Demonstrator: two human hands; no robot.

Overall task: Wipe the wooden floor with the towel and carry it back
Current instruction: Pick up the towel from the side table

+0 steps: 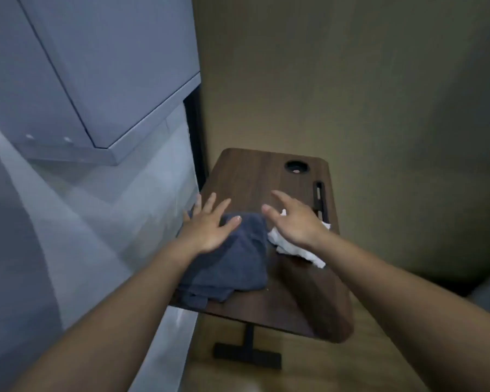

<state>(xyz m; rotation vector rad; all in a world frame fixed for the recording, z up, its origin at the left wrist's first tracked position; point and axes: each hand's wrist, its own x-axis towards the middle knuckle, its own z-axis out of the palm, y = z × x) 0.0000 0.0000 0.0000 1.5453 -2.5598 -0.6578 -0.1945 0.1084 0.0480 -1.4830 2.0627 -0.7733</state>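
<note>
1 dark grey towel [229, 267] lies bunched on the near left part of the table [255, 176], 1 corner hanging a little past the near edge. The left hand [207, 230] rests flat on the towel's far left end, its fingers straight and spread wide, gripping nothing; the fingertips reach past the cloth towards the table's left edge. The right hand [294, 222] is just right of the towel, also wide with the fingers fanned out, above a crumpled white tissue [303, 254]; whether it touches the tissue I cannot tell. The tissue lies just beside the towel's right side. At the far right corner of the brown top is 1 round hole [296, 166], with a narrow slot [319, 198] along the right edge near it. The table stands on a black leg [249, 338] with a cross foot [246, 357] on the tan floor [351, 372]. A grey cabinet [96, 66] hangs to the left.
</note>
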